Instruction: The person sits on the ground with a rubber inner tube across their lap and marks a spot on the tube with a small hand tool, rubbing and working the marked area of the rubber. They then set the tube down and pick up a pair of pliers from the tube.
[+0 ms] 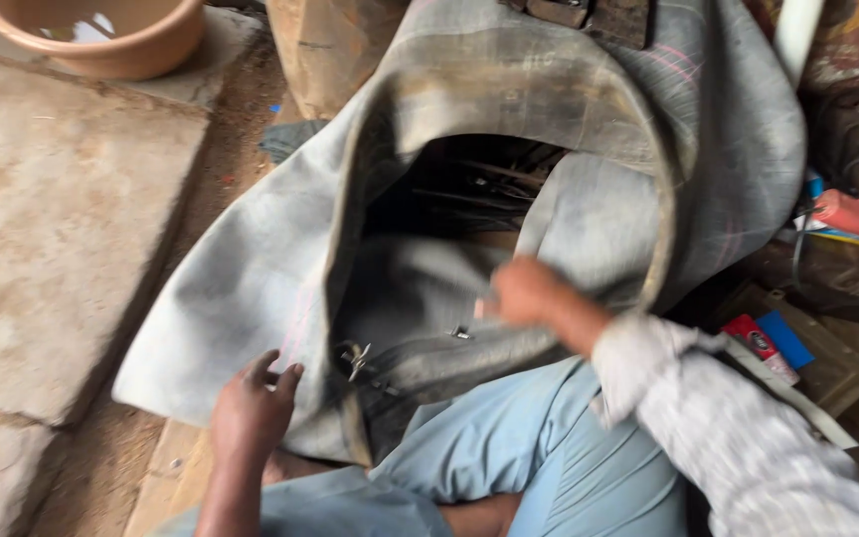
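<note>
Inner tube (251, 278), big, grey, limp, draped over the person's lap and spilling onto the stone slab floor (62, 229). Left hand (251, 413) presses its near edge, fingers spread flat, not clenched. Right hand (524, 290) is blurred, reaching into the fold; seems to pinch rubber, but I cannot tell the grip for sure. Metal valve (355, 358) sticks out between the hands: it could snag a sleeve or scratch skin if the tube gets tugged. Slack rubber may slip off the knee. Room lies left over the slabs; right is crowded by a cluttered tray (807, 348), basin (101, 40) far top-left.
</note>
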